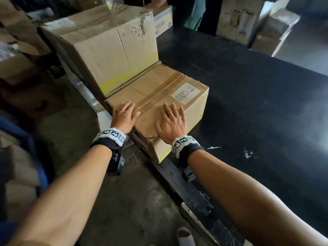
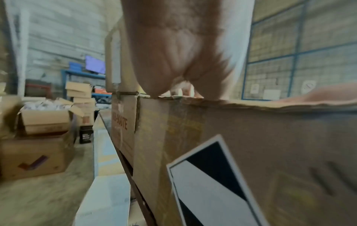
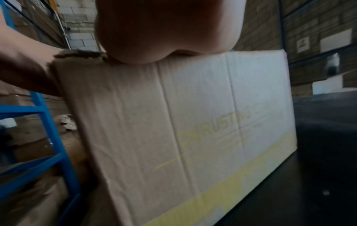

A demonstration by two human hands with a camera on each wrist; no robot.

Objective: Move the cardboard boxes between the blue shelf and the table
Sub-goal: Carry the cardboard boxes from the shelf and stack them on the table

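Observation:
A low taped cardboard box (image 1: 159, 96) with a white label lies on the black table (image 1: 248, 103), its near corner over the table's edge. Both my hands lie flat on its top: the left hand (image 1: 125, 114) near the left edge, the right hand (image 1: 171, 121) by the crushed near corner. Fingers of both are straight. A taller cardboard box (image 1: 110, 43) with a yellow band stands right behind it, touching it. In the left wrist view my palm (image 2: 173, 53) rests on the box's top edge (image 2: 251, 105). The right wrist view shows the box's side (image 3: 193, 130) with faint yellow print.
Another person's hand (image 1: 154, 4) rests on the tall box's far end. More boxes (image 1: 239, 20) stand beyond the table. Open cartons (image 2: 44, 119) sit on the floor at left. A blue shelf frame (image 3: 48, 122) stands left of the box.

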